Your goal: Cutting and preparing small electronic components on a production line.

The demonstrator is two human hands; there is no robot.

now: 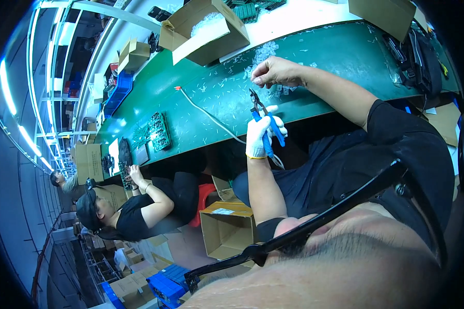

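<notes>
My left hand (258, 136), in a white glove with a yellow cuff, is wrapped round blue-handled cutting pliers (259, 114). Their dark jaws point up toward my bare right hand (277, 72). That hand is closed in a pinch just above the jaw tips; whatever lies between the fingertips is too small to make out. Under and beside it is a heap of small clear plastic pieces (265, 51), with a few more below the wrist. Thin pale slivers lie scattered over the green tabletop (330, 49).
A white cable with a red tip (203, 110) crosses the bench on the left. An open carton (206, 38) stands beyond it, a black bag (423, 64) at the right. Further left are circuit boards (159, 133) and a seated co-worker (149, 203). Another carton (227, 232) sits below the bench.
</notes>
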